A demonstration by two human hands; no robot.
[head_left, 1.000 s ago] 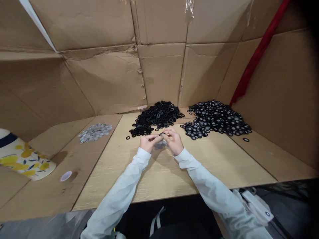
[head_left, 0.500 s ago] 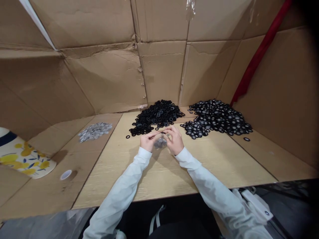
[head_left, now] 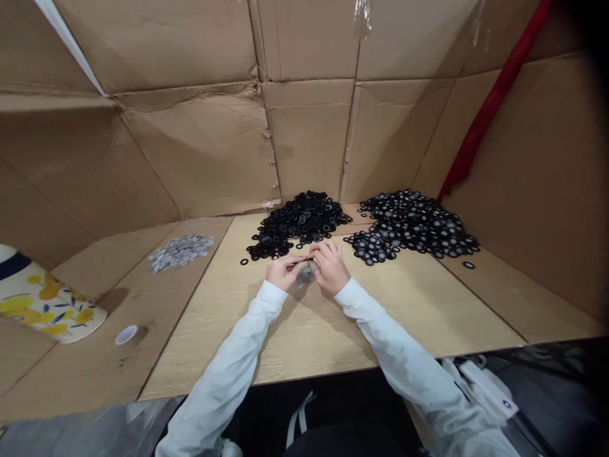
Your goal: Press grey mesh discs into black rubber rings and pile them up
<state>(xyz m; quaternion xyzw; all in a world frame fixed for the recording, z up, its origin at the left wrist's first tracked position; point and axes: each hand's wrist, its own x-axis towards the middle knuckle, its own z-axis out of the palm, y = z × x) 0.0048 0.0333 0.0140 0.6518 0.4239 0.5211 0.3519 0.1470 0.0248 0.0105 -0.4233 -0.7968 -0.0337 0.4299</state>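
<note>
Nothing legible in view. Cardboard panels (head_left: pixel 309 139) behind the counter (head_left: pixel 419 311) show no readable print. White plastic fitting (head_left: pixel 480 388) below the counter's front right edge: one small dark round mark, no characters.

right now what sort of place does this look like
Probably a makeshift hand-assembly station in a workshop or small factory. A cardboard-lined bench holds a heap of loose black rings, a heap of black rings fitted with grey centres, and a pile of grey discs, all small parts in bulk.
</note>
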